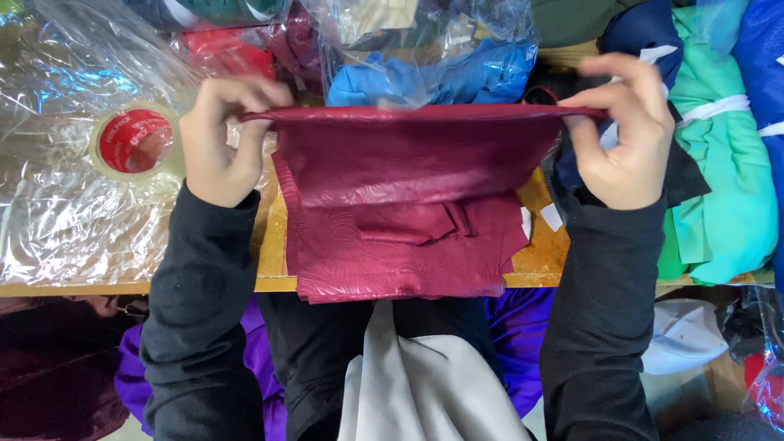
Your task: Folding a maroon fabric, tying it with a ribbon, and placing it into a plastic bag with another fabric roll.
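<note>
Maroon cloth stretched out between both hands

Left hand and right hand each pinch a top corner, so it hangs over the counter, tape roll sitting just left.

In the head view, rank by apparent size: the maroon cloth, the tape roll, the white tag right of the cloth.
1. maroon cloth, held by both hands
2. tape roll
3. white tag

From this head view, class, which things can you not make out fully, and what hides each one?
- Blue garment: blurred by the glare of the plastic bag over it.
- Wooden table: mostly covered by the maroon cloth held by the left hand and right hand.
- Green garment: cut off by the top edge.
</note>
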